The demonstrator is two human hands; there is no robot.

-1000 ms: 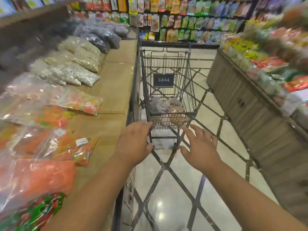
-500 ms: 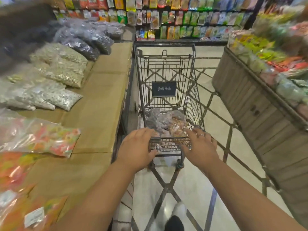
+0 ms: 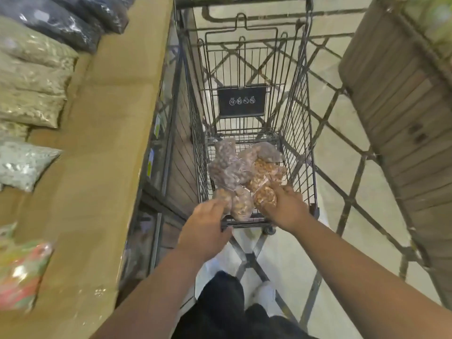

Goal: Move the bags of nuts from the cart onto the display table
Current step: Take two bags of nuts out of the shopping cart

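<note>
A wire cart (image 3: 310, 123) stands in the aisle right in front of me. Several clear bags of nuts lie at its near end: a grey-brown bag (image 3: 227, 167), an orange-brown bag (image 3: 265, 174) and a pale bag (image 3: 242, 204). My right hand (image 3: 287, 207) is inside the cart, fingers closed over the orange-brown bag. My left hand (image 3: 204, 231) reaches over the cart's near rim, its blurred fingertips on a small bag beside the pale one. The display table (image 3: 105, 143), topped with brown cardboard, runs along the left.
On the table's left side lie dark bags (image 3: 61, 23), greenish seed bags (image 3: 31, 77), a whitish bag (image 3: 22, 165) and a colourful candy bag (image 3: 19, 272). A wooden display stand (image 3: 396, 106) borders the aisle on the right. My legs and a white shoe (image 3: 265, 294) are below.
I have stepped up to the cart and now look down into it. Both hands went from its near rim onto the nut bags, the right one closing on the orange-brown bag.
</note>
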